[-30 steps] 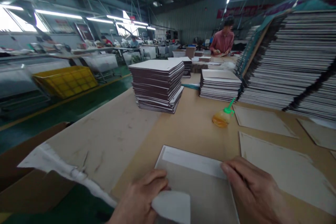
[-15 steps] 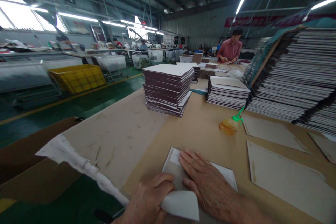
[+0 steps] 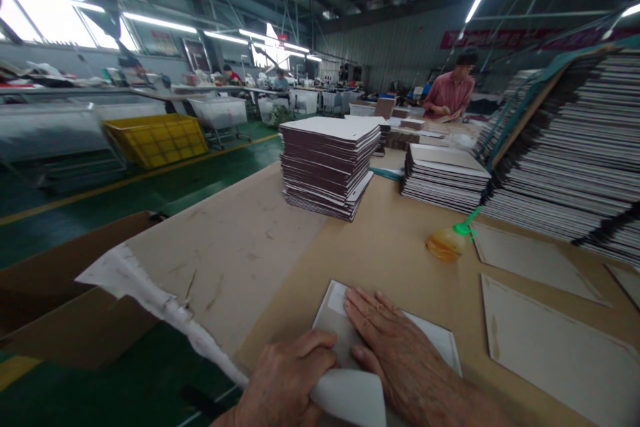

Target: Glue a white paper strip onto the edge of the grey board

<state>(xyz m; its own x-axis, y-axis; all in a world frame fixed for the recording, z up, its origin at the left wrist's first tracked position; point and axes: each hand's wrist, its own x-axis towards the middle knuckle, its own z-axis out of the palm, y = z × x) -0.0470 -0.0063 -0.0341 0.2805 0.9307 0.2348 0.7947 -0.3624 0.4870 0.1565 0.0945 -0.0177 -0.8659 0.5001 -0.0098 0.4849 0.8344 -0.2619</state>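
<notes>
A light board [image 3: 435, 333] with dark edges lies on the brown table covering [image 3: 370, 247] at the bottom middle. My right hand [image 3: 395, 347] rests flat on it with its fingers stretched out. Just to the left, my left hand [image 3: 290, 373] has its fingers curled round a white sheet [image 3: 353, 393], whose near end bends upward between the hands. Part of the board is hidden under both hands.
Beyond my hands stands a tall stack of boards [image 3: 327, 167], with a lower stack [image 3: 445, 173] to its right. A squeeze bottle [image 3: 447, 241] and loose boards [image 3: 555, 340] lie at right. Large piles [image 3: 575, 153] rise behind. A person [image 3: 450, 93] is across the table.
The whole view has shifted slightly, so the table and stacks appear farther right. Both hands keep nearly the same pose on the board and sheet.
</notes>
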